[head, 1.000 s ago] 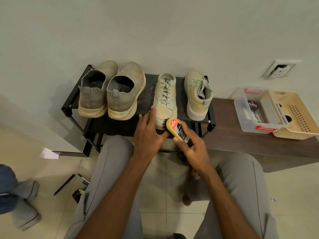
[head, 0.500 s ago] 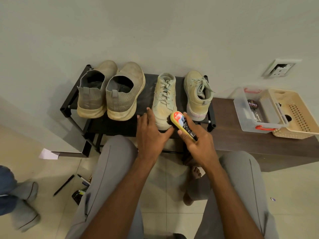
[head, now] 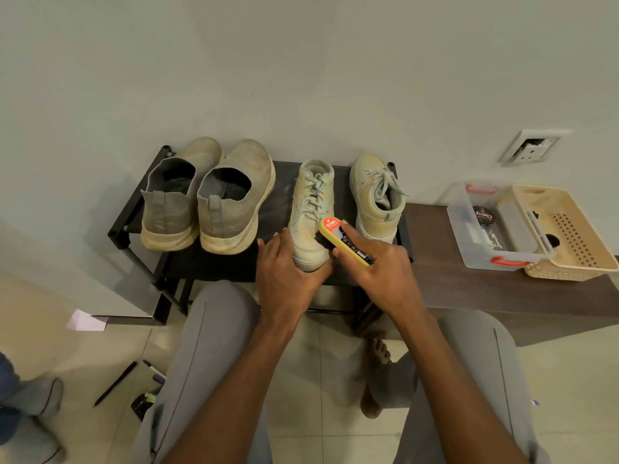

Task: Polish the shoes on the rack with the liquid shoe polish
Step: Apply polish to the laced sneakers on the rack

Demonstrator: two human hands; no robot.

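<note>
From my remote seat, the black shoe rack (head: 140,209) stood against the wall with four shoes lined up, heels and toes within easy reach. A dark tabletop (head: 469,296) beside it carried a clear box (head: 469,236) and a beige basket (head: 576,236), probably the kit. The left hand (head: 284,276) cupped the pale laced sneaker (head: 310,209) at its near end, I'd guess to steady it. The right hand (head: 382,269) had its grip closed around the yellow polish applicator (head: 338,237), its dark sponge end against the sneaker's side.

Hands (head: 288,272) hold sneaker (head: 311,216) and polish applicator (head: 345,241).
</note>
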